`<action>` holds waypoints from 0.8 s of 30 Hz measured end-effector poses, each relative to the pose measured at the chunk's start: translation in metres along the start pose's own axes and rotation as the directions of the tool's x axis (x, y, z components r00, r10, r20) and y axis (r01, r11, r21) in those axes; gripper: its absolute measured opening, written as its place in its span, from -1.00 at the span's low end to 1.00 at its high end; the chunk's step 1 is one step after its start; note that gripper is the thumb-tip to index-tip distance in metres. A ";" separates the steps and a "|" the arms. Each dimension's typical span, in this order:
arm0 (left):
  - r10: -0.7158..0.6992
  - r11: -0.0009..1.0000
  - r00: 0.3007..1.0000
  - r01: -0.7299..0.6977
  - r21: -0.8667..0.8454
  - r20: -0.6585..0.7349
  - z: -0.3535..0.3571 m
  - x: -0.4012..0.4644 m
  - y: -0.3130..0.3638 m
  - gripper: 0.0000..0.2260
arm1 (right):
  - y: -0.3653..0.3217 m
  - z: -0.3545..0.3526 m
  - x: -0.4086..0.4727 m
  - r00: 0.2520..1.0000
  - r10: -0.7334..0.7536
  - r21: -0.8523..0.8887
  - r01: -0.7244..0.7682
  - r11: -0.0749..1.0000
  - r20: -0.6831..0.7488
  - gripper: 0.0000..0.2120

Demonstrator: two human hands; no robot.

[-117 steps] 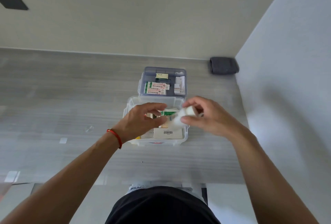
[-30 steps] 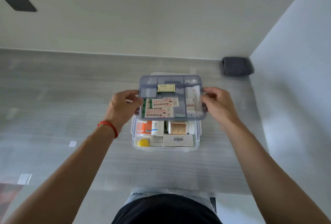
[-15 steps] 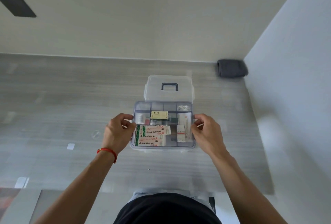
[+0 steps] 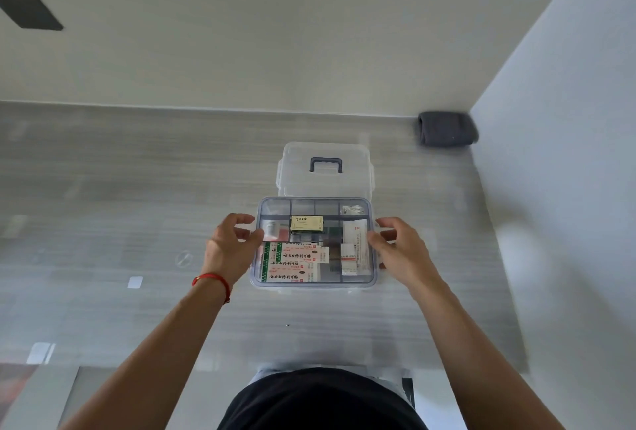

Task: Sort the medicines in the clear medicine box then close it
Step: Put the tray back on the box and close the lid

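Both hands are letting go of the divider tray (image 4: 315, 278), now seated on the medicine box; left hand (image 4: 229, 250) and right hand (image 4: 401, 254) fingers spreading apart. Lid (image 4: 325, 168), lying just behind the tray, likely needs fitting next.

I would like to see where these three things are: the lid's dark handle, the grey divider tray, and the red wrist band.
lid's dark handle (image 4: 326, 164): head view, middle of the handle's arch.
grey divider tray (image 4: 313, 283): head view, near rim.
red wrist band (image 4: 212, 279): head view, the band across the left wrist.
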State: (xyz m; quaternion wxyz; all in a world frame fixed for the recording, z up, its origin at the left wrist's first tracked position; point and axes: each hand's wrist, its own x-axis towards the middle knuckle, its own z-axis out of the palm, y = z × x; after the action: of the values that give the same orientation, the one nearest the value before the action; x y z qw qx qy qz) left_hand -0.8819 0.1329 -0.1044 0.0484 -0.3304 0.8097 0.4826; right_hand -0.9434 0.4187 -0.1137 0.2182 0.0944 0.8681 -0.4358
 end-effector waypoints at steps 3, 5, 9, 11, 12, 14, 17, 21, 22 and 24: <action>-0.105 0.988 0.987 0.118 -0.102 0.124 -0.005 0.011 -0.001 -0.72 | 0.000 -0.005 0.006 0.994 0.074 0.059 -0.079 0.995 0.077 -0.66; -0.132 0.979 0.978 0.154 -0.133 0.160 -0.009 0.019 0.003 -0.77 | -0.001 -0.010 0.010 0.986 0.094 0.106 -0.109 0.988 0.137 -0.66; -0.046 0.992 0.992 0.060 -0.115 0.114 -0.013 0.043 0.019 -0.87 | -0.007 -0.019 0.028 0.993 0.081 0.113 -0.091 0.989 0.088 -0.67; -0.023 0.995 0.990 0.037 -0.096 0.139 -0.009 0.063 0.030 -0.85 | -0.012 -0.020 0.045 0.996 0.083 0.113 -0.087 0.990 0.038 -0.65; -0.040 0.993 0.987 0.057 -0.104 0.157 -0.005 0.076 0.035 -0.83 | -0.016 -0.021 0.053 0.996 0.090 0.113 -0.092 0.989 0.026 -0.64; -0.108 0.984 0.971 0.135 -0.116 0.215 0.004 0.104 0.046 -0.73 | -0.024 -0.020 0.071 0.994 0.110 0.107 -0.112 0.988 0.022 -0.64; -0.186 0.957 0.925 0.246 -0.150 0.330 0.017 0.135 0.057 -0.70 | -0.034 -0.016 0.096 0.987 0.154 0.114 -0.157 0.981 0.034 -0.60; -0.283 0.879 0.857 0.411 -0.240 0.430 0.026 0.159 0.064 -0.52 | -0.047 -0.010 0.123 0.976 0.200 0.084 -0.207 0.975 0.085 -0.64; -0.296 0.867 0.843 0.434 -0.245 0.448 0.028 0.163 0.065 -0.50 | -0.048 -0.010 0.128 0.970 0.223 0.108 -0.233 0.966 0.099 -0.69; -0.318 0.833 0.811 0.486 -0.264 0.491 0.031 0.170 0.067 -0.47 | -0.049 -0.009 0.135 0.956 0.261 0.171 -0.281 0.944 0.131 -0.71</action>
State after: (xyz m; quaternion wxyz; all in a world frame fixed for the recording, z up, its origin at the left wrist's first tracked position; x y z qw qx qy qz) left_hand -1.0606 0.0961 -0.1382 0.2630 -0.3863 0.5801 0.6672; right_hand -1.0832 0.3927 -0.1367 0.3123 0.2096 0.7889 -0.4860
